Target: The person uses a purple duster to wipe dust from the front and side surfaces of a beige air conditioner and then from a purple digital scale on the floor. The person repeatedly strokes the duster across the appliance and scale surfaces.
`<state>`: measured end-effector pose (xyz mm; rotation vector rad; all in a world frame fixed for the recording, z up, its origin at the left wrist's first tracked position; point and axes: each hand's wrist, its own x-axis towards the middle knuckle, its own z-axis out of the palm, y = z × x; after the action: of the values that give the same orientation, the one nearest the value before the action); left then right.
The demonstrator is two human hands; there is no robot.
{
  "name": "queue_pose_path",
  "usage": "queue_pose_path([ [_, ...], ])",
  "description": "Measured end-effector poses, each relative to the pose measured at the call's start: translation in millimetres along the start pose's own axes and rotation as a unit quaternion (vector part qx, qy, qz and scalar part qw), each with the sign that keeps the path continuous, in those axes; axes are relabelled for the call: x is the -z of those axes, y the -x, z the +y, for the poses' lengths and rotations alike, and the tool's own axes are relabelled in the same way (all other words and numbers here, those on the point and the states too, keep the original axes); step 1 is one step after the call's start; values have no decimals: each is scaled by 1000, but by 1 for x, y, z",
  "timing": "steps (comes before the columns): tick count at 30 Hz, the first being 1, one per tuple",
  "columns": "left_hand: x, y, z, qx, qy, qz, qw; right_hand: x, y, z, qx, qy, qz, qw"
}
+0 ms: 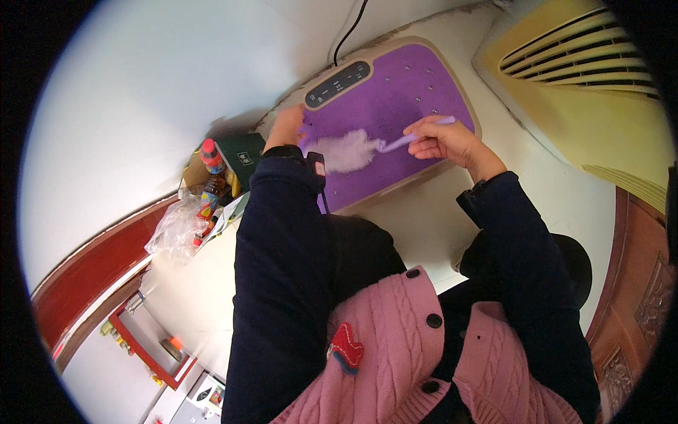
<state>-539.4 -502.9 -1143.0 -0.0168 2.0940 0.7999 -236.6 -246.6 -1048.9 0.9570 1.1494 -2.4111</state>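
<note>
My right hand (442,140) grips the pale purple handle (397,142) of a duster. Its fluffy whitish head (347,151) lies over the purple top of a vibration plate (392,106), pointing left. My left hand (286,126) is at the plate's left edge, just below the dark control panel (338,85). Its fingers are partly hidden, so whether it grips the edge or something else is unclear. The plate has a beige rim and several small shiny studs on its surface.
A yellowish slatted appliance (588,100) stands at right. A black cord (349,32) rises behind the plate. Left of it, a box (241,156) holds a red-capped bottle (211,153), beside a clear plastic bag (177,225). A carved wooden panel (635,307) is at lower right.
</note>
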Motion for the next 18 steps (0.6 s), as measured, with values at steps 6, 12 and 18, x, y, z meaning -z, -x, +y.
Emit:
queue_pose_path([
  [6, -18, 33, 39, 102, 56, 41, 992, 19, 5, -17, -92, 118, -17, 989],
  [12, -34, 49, 59, 71, 92, -41, 992, 34, 1, -16, 137, -129, 126, 974],
  [18, -41, 46, 65, 61, 77, -59, 993, 40, -5, -5, 217, -266, 174, 923],
])
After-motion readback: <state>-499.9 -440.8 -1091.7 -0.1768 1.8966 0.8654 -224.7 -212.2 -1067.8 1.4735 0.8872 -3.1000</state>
